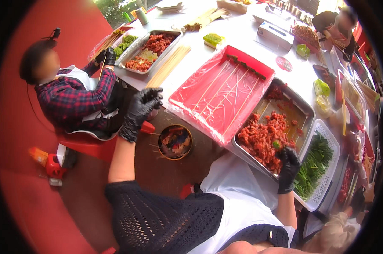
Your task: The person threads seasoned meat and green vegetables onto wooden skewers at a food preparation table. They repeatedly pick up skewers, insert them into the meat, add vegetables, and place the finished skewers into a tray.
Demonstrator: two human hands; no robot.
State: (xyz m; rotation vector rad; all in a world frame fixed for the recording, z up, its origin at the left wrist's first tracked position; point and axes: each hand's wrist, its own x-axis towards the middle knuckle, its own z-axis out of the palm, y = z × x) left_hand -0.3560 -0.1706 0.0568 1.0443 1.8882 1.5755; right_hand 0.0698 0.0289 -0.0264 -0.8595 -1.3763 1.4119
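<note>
My left hand (142, 109), in a black glove, is at the near ends of a bundle of bamboo skewers (169, 68). Its fingers are curled; whether a skewer is between them is unclear. My right hand (288, 168), also gloved, is at the near edge of a metal tray (301, 109) of red minced meat (263, 136). A small green vegetable piece (276, 145) shows at its fingertips. Between my hands lies a red tray (207, 98) lined with clear plastic. Several skewers inside it carry dark green-brown pieces (247, 67) at their far ends.
A white perforated basket (332, 139) of cut green stalks (315, 165) stands right of the meat. Left, a seated person (80, 85) in black gloves works by another metal tray (147, 65). A round bin (175, 142) stands on the floor. Another person (337, 31) is at the far right.
</note>
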